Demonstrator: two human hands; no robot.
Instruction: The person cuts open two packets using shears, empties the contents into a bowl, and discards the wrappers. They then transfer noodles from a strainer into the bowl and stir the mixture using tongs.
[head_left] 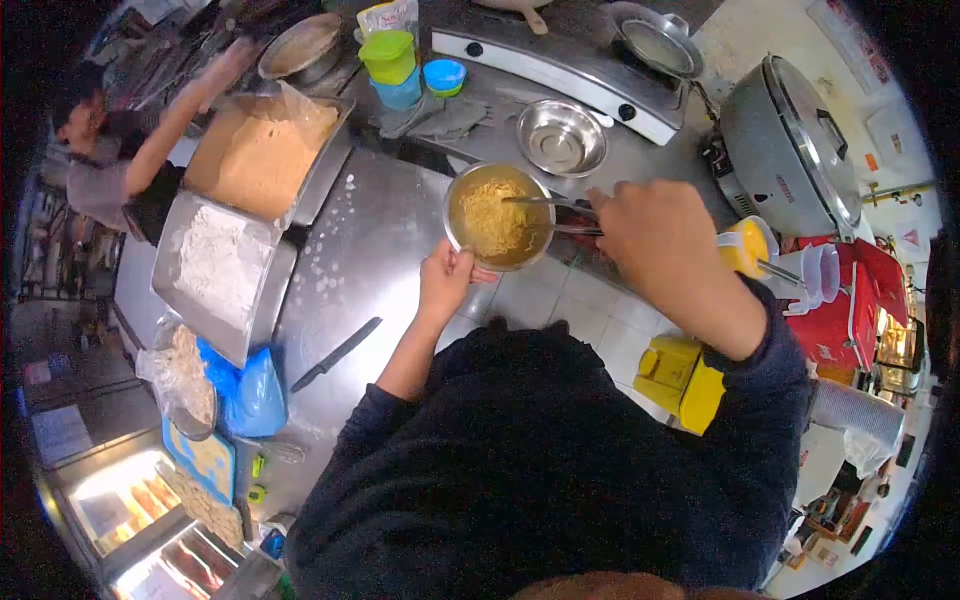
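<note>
My left hand point(446, 284) grips the lower left rim of a round metal bowl point(540, 243), the thumb at the edge and the fingers beneath. Yellow noodles point(494, 213) fill much of the bowl. A pair of metal tongs point(574, 230) is closed in my right hand point(652, 232), its arms pointing left over the bowl. The tips of the tongs reach into the noodles. Just behind the bowl stands a second, shiny metal bowl point(561, 138).
A gas stove point(570, 82) with a pan point(655, 42) lies at the back, beside a large lidded cooker point(790, 150). Leftward are deep trays of orange powder point(262, 165) and white flour point(215, 262), and a knife point(337, 355). Another person's arm point(178, 125) shows far left.
</note>
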